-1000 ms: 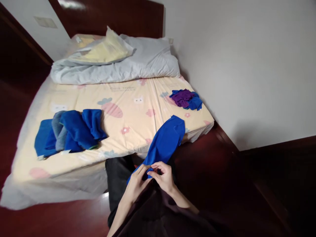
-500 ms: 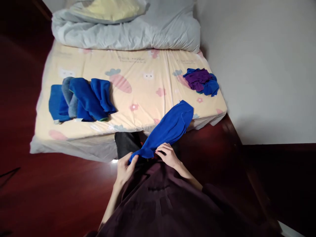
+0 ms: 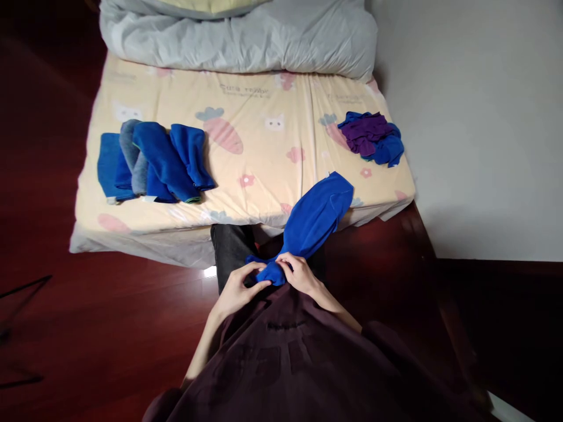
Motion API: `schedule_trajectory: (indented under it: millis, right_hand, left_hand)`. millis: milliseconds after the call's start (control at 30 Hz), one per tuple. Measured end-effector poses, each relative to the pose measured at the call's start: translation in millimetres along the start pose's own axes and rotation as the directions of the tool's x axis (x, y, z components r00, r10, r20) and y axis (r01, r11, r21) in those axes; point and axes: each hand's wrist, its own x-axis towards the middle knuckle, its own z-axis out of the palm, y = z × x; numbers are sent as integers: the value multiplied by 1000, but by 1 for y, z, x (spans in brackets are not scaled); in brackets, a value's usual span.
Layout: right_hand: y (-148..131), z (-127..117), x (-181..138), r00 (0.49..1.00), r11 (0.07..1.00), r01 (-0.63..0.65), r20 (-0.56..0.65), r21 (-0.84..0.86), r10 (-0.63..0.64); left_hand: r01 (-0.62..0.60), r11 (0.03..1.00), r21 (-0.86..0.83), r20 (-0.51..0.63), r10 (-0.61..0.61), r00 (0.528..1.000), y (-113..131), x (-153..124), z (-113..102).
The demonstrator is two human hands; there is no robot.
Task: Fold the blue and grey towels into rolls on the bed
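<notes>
A long blue cloth (image 3: 314, 220) stretches from my lap up onto the near edge of the mattress (image 3: 264, 146). My left hand (image 3: 237, 290) and my right hand (image 3: 301, 275) meet at its bunched near end, and both pinch it with closed fingers. Several folded blue and grey cloths (image 3: 153, 161) lie in an overlapping row on the left part of the mattress. A small crumpled heap of purple and blue cloths (image 3: 372, 136) sits near the mattress's right edge.
A rolled grey quilt (image 3: 237, 35) lies across the far end of the mattress. The mattress wears a yellow cartoon-print sheet and rests on a dark red wooden floor (image 3: 88, 328). A white wall (image 3: 484, 117) stands close on the right.
The view has tilted downward, so the bed sits higher in the picture. My left hand has come back in from the side to pinch the cloth's near end beside my right hand.
</notes>
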Motion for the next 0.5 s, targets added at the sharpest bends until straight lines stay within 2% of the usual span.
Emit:
schedule_trajectory:
  millis: [67,167,267,333,433,467,500]
  right_hand:
    - [1,0,-1,1000,1000,-10,16,0,10]
    - [1,-4,-4,999,999,2,37,35,-4]
    - [-1,-8,-5,987,994,92,130,62,-99]
    - [-2,-8,-6,959,983,181,214,35,-184]
    - [2,-6,-5,935,956,283,241,-72,-259]
    - [6,-6,-5,935,946,303,227,-111,-273]
    - [10,-7,-5,935,937,317,211,-144,-284]
  left_hand:
    - [24,997,-72,25,-22,999,4,-1,6]
    - [4,995,-101,-29,-7,1000,13,-4,7]
    - [-72,996,-50,-126,65,990,26,-9,-7]
    - [-127,992,7,-190,126,974,34,-14,-22]
    - [-215,971,104,-323,237,916,44,-25,-45]
    - [-246,961,129,-394,278,876,46,-29,-53]
    - [-283,947,154,-484,322,814,49,-33,-60]
